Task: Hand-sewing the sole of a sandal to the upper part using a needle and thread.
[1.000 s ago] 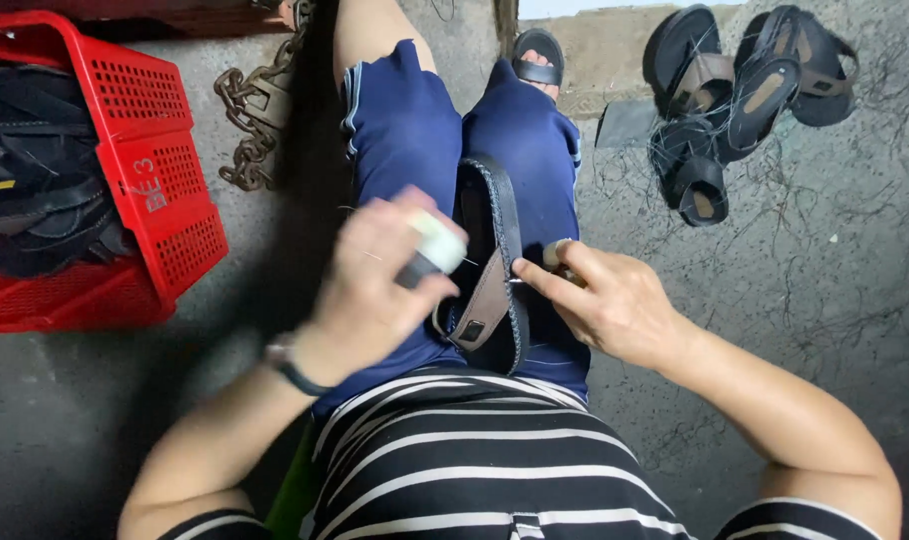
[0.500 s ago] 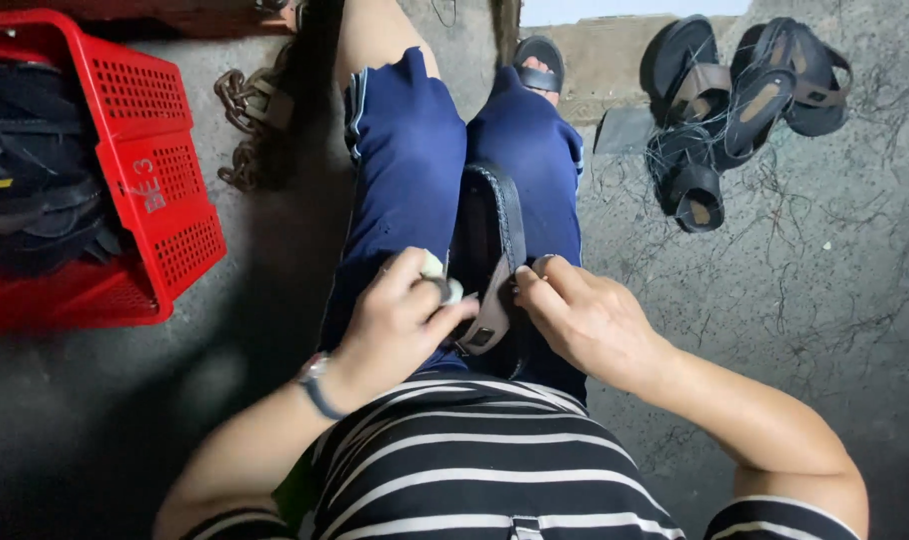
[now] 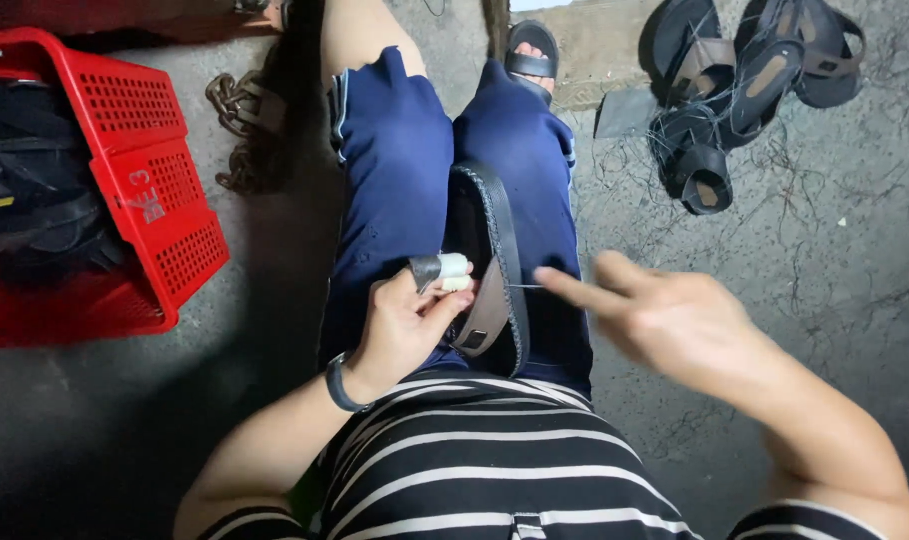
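Red basket (image 3: pixel 165 190) left of sandal (image 3: pixel 495 270), sandal pile (image 3: pixel 745 80) right.

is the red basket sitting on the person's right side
No, the red basket stands on the floor at the person's left, beside the left hand, while the pile of sandals lies to the right.
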